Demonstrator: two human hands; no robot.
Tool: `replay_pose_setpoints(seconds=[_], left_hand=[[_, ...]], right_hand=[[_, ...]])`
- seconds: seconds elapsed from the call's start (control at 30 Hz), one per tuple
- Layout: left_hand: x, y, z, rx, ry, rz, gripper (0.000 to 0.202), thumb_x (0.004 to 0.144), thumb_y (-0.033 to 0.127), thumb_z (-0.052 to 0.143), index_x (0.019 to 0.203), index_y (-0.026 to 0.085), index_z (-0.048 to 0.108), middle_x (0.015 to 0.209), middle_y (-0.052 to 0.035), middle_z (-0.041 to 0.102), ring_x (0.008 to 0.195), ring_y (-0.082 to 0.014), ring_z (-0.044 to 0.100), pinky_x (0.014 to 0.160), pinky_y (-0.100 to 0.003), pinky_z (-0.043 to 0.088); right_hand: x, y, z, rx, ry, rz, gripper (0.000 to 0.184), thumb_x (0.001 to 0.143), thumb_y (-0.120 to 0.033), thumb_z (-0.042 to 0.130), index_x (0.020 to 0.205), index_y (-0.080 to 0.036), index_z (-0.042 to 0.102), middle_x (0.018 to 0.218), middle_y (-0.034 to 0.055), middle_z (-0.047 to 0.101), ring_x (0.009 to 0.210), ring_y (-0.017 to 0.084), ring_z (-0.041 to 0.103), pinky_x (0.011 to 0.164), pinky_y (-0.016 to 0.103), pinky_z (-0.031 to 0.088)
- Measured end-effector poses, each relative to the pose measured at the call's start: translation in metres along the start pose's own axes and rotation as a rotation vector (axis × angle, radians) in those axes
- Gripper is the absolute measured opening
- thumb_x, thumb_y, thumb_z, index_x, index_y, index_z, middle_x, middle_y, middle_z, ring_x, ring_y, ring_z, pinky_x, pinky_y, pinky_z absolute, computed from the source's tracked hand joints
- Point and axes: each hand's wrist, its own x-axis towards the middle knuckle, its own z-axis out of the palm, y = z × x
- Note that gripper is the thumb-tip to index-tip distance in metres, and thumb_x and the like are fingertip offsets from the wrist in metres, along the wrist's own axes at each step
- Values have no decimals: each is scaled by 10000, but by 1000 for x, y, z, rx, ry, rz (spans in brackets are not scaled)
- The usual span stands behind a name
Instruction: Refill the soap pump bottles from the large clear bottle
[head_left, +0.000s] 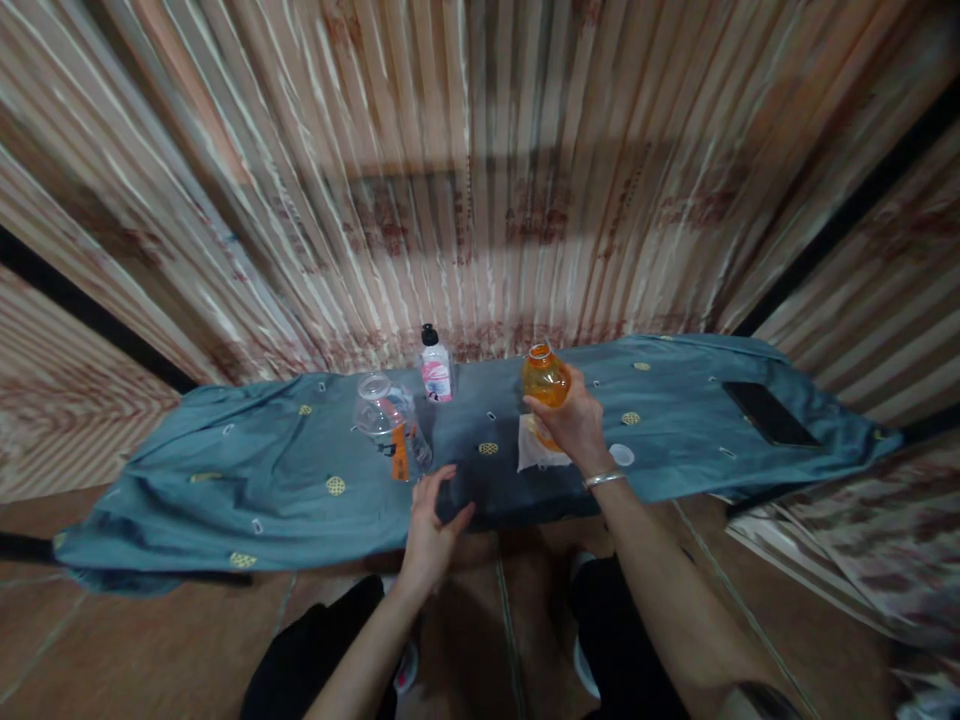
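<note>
The right hand (574, 425) holds a round plastic bottle of orange drink (545, 380) just above the table with the blue cloth (225, 490), near its middle. The left hand (431, 530) is open and holds nothing. It rests on the cloth just beside a clear empty plastic bottle (386, 420).

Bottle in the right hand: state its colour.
Orange bottle, held in the right hand; the head view shows it best.

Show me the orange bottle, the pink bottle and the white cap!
orange bottle (545, 383), head view, on its orange belly.
pink bottle (436, 376), head view, on its pink label.
white cap (622, 455), head view, on its flat top.
</note>
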Motion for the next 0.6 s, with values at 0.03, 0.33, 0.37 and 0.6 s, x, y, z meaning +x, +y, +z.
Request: replay_pose_setpoints(seconds=[0.03,0.33,0.37,0.6], left_hand=[[5,8,11,-16,-67,30,406,708,249,846,1099,280,741,1195,-69,743,1215,-310,663,1155,-530,483],[48,32,94,-160,-253,106,523,749,178,813,1254,266,707,1307,-99,719,1281,-326,647,1141,-555,500],[49,32,100,-175,-250,105,556,753,185,813,1288,264,683,1340,-104,701,1308,-331,632,1152,-561,490],[53,34,132,-245,-206,97,905,693,298,899,1485,239,465,1482,-177,551,1410,-385,534,1212,-601,409]], right_hand=[[1,0,-1,0,8,5,738,781,-514,796,1372,-134,573,1150,198,802,1018,370,783,894,491,600],[8,-8,-11,-49,25,102,738,784,-658,775,1317,-176,606,1077,173,823,952,373,794,824,464,605],[6,-10,-10,-42,18,85,743,784,-660,776,1322,-177,604,1076,168,823,953,370,794,825,465,608],[-8,-24,-8,-33,-49,25,867,780,-734,770,1400,-161,574,1075,164,811,944,368,795,806,476,618]])
